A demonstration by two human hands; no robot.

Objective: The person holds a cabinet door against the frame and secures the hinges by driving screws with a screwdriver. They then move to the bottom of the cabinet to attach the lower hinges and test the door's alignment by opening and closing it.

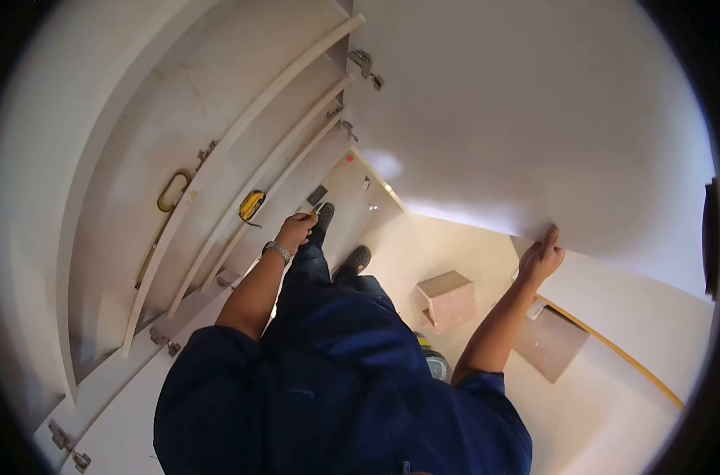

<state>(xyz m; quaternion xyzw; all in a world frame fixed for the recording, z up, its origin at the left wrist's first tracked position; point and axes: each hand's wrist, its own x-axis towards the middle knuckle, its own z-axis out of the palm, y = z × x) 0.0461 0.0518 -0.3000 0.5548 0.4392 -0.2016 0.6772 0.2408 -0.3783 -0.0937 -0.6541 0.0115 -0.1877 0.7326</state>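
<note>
My left hand, with a watch on the wrist, is closed in front of the open cabinet. A small yellow-ended tool pokes out of its fingers; the rest is hidden. Out to the right, my right hand grips the lower edge of a large white cabinet door, fingertips against the near face. Metal hinges are fixed at the door's left side. A yellow tape measure lies on one of the cabinet shelves, left of my left hand.
A small box-like wooden piece stands on the floor, beside a round container partly behind my body. A flat panel lies at the right near a yellow-edged board. A brass-coloured loop rests inside the cabinet. My shoes are below.
</note>
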